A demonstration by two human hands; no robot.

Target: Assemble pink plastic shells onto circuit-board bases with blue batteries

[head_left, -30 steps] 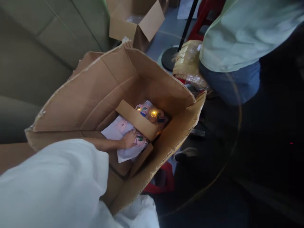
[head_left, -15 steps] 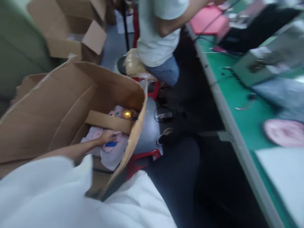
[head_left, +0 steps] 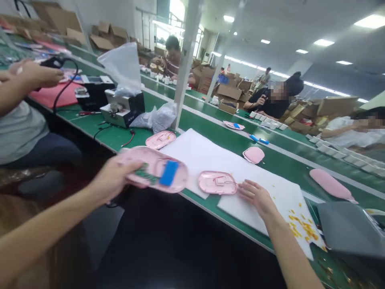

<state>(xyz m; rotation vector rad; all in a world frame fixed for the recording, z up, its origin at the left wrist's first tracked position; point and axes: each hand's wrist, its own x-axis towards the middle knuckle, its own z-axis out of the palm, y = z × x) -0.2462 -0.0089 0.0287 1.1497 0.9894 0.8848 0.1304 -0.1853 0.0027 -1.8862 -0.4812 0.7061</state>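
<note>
My left hand grips a pink oval plastic shell at its left end, above the table's front edge. Inside that shell sit a green circuit board and a blue block, which looks like a battery. My right hand is open, fingers stretched toward a second pink shell with thin wires. Its fingertips are at that shell's right edge; whether they touch, I cannot tell. This second shell lies on a white foam sheet.
Small yellow pieces are scattered on the sheet's right end, near a grey box. Further pink shells lie along the green table. A metal device stands left. A co-worker's hands hold something black; others sit opposite.
The view has swung up from the cardboard box to the table. My hand has left the box, and a pink shell with a blue block is now held over the table edge.
</note>
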